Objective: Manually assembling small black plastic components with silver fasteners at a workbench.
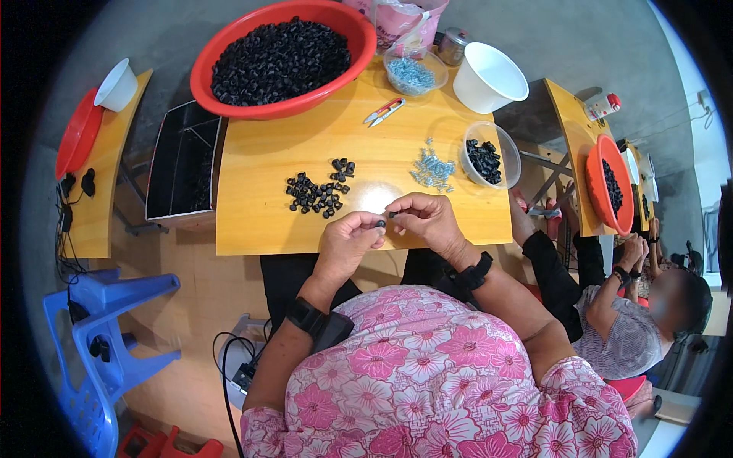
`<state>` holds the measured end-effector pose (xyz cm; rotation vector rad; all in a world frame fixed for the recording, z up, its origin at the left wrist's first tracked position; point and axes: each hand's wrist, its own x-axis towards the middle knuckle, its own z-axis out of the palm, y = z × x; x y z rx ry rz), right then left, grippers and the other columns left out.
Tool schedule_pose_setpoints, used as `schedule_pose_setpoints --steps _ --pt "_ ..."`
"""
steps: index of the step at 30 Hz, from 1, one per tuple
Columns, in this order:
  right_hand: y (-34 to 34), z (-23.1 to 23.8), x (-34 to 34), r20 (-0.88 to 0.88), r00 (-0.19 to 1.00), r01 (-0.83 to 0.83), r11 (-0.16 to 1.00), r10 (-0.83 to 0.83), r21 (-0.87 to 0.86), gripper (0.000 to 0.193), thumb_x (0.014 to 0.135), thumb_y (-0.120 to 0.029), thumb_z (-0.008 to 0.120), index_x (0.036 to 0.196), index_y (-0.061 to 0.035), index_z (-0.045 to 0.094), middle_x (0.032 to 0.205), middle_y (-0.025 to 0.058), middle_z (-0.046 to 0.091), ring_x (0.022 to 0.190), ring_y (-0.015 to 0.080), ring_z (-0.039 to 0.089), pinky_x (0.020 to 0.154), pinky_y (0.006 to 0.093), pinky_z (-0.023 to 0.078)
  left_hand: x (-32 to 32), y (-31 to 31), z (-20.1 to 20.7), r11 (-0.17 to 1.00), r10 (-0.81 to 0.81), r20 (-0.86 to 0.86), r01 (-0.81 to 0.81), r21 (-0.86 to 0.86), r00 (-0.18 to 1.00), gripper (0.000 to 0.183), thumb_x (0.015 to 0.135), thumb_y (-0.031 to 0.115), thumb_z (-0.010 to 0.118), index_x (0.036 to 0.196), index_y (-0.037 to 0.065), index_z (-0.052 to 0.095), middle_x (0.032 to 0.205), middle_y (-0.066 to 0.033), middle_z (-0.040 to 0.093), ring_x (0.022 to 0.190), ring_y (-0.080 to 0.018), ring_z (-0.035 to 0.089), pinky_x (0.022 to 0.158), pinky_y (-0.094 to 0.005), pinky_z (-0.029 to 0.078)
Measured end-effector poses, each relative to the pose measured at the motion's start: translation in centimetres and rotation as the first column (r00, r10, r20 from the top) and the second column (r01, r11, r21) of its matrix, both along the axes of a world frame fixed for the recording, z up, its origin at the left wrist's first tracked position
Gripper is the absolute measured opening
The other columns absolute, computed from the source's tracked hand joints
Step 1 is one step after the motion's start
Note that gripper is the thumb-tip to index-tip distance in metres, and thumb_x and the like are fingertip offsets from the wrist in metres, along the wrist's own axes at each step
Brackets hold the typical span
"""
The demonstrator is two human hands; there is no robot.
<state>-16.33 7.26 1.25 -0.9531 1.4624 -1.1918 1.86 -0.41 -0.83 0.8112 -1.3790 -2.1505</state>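
Observation:
Over the table's front edge my left hand [348,243] pinches a small black plastic piece [380,224] between thumb and fingertips. Close beside it, my right hand [429,223] is closed in a pinch on a tiny dark part [393,214], too small to name. Left of my hands lies a loose pile of black plastic pieces [311,195]. Beyond my right hand is a heap of small silvery screw-like parts [433,169]. A clear round tub [510,169] at the right holds more black pieces.
A large red basin [210,99] full of black pieces stands at the back. Near it are thread snips [384,112], a bowl of silvery parts [412,75] and a white bucket [489,80]. A blue plastic chair [114,336] is at left; another person [626,328] sits at right.

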Motion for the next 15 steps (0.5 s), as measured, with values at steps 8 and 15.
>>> schedule_pose_setpoints --steps 8,15 --pt "-0.2 1.0 0.4 -0.155 0.986 -0.074 0.995 0.063 -0.063 0.022 0.084 0.0 0.062 0.105 -0.0017 0.069 0.094 0.0038 0.066 0.088 0.0102 0.061 0.08 0.0244 0.048 -0.1 0.0 0.1 1.0 0.014 -0.003 -0.014 -0.005 1.0 0.018 0.086 0.001 0.063 0.104 0.0 0.062 0.09 -0.0003 0.063 0.079 -0.0051 0.057 0.069 -0.0195 0.048" --pt "-0.1 1.3 0.4 -0.241 0.966 -0.121 0.987 0.092 -0.108 0.029 0.077 0.006 0.057 0.102 -0.0033 0.069 0.093 0.0079 0.065 0.087 0.0171 0.062 0.081 0.0268 0.048 -0.1 -0.1 -0.3 1.0 0.007 -0.025 -0.007 -0.005 1.0 0.016 0.086 -0.001 0.064 0.101 -0.003 0.06 0.089 -0.0044 0.063 0.077 -0.0082 0.062 0.07 -0.0217 0.053"
